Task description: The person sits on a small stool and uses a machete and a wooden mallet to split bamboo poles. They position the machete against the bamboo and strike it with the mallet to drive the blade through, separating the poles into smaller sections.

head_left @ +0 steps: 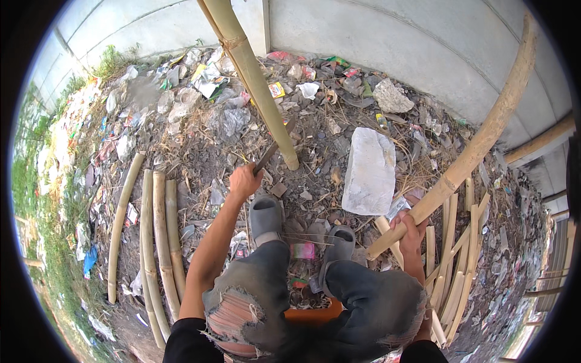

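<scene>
My left hand [244, 181] is closed around the handle of a machete [267, 157]. Its dark blade angles up and right, partly hidden at a bamboo pole [257, 78] that slants down from the top edge to the littered ground. I cannot tell whether blade and pole touch. My right hand [409, 233] grips another bamboo pole [469, 151] near its lower end; this pole rises, tilted, toward the upper right. A pale rectangular stone block [369, 171] lies between the two poles.
Cut bamboo lengths [162, 236] lie at left, with split bamboo pieces [455, 266] piled at right. Behind the litter [200, 103] runs a grey concrete wall [375, 36]. A rough rock [392, 95] sits near it. An orange seat [313, 314] shows between my knees.
</scene>
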